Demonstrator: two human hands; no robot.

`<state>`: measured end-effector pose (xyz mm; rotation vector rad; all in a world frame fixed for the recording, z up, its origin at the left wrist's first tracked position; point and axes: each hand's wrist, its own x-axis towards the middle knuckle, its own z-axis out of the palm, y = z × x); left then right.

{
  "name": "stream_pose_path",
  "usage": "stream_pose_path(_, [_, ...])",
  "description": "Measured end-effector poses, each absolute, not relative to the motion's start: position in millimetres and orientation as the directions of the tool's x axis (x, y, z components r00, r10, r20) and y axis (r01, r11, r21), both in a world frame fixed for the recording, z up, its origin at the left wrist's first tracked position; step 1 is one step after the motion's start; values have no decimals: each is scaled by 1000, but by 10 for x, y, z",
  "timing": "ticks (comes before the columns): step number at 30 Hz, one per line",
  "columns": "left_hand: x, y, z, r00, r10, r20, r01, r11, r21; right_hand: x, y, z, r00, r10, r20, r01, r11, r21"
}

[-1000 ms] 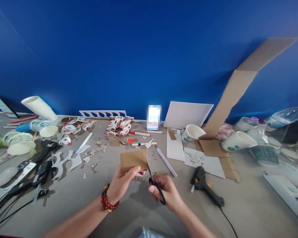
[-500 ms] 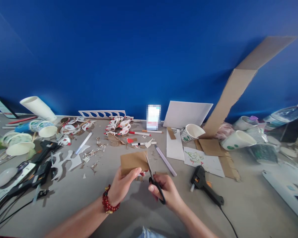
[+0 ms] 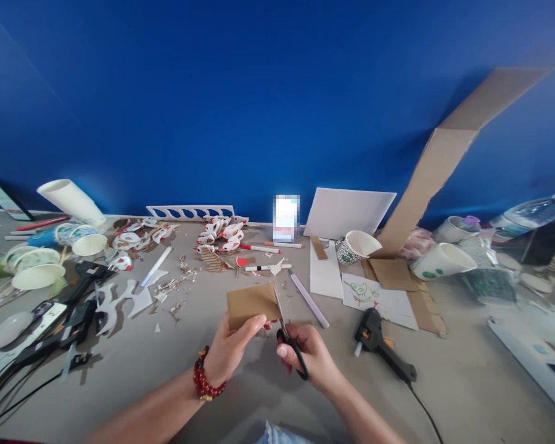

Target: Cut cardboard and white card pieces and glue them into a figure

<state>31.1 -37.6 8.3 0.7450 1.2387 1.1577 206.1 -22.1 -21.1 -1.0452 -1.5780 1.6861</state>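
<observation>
My left hand, with a red bead bracelet at the wrist, grips a brown piece of cardboard by its near edge, thumb on top. Black-handled scissors are in my right hand, fingers closed round the loops. Their blades point away from me and lie along the right edge of the cardboard. The fingertips under the cardboard are mostly hidden. Just beyond the scissors lies a pale purple stick.
A black glue gun with its cable lies at the right, near a paper with a bird drawing. Paper cups stand further right. Cardboard scraps, white cut-outs and red-and-white pieces lie to the left and back.
The cardboard and my left hand have shifted slightly to the right, toward the scissors. My right hand and the scissors stay almost where they were.
</observation>
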Motion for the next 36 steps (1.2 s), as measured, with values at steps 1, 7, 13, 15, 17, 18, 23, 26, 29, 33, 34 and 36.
stream_pose_path(1, [312, -378, 79, -73, 946, -317, -248, 291, 924, 2062, -224, -216, -508, 850, -143, 92, -112, -989])
stream_pose_path(7, [330, -393, 78, -70, 948, -310, -240, 286, 928, 2041, -254, -263, -458, 879, -135, 97, -101, -990])
stream_pose_path(13, [338, -406, 79, -100, 945, -310, -238, 280, 930, 2044, -249, -287, -494, 860, -130, 66, -111, -992])
stream_pose_path(15, [335, -406, 88, -77, 945, -319, -241, 293, 925, 2048, -245, -294, -512, 849, -131, 44, -126, -991])
stream_pose_path(17, [335, -409, 92, -55, 944, -325, -251, 302, 920, 2050, -244, -295, -519, 845, -127, 34, -129, -991])
stream_pose_path(18, [338, -411, 91, -54, 944, -325, -258, 301, 918, 2050, -245, -293, -519, 846, -122, 34, -122, -992])
stream_pose_path(23, [381, -430, 58, -60, 941, -332, -314, 298, 902, 2053, -251, -265, -485, 869, -101, 49, -88, -995])
stream_pose_path(26, [378, -412, 50, -29, 946, -324, -377, 289, 880, 2074, -231, -241, -488, 866, -108, 57, -92, -994])
stream_pose_path(29, [307, -347, 87, 19, 970, -242, -450, 224, 864, 2114, -193, -226, -515, 851, -105, 76, -76, -994])
stream_pose_path(33, [193, -259, 186, 117, 984, -133, -327, 165, 931, 2166, -152, -220, -559, 820, -125, 56, -113, -992])
stream_pose_path(34, [184, -251, 206, 144, 982, -121, -295, 159, 942, 2174, -147, -219, -567, 814, -123, 39, -122, -992])
stream_pose_path(36, [197, -254, 228, 175, 978, -114, -276, 160, 948, 2186, -143, -217, -580, 807, -111, 3, -134, -991])
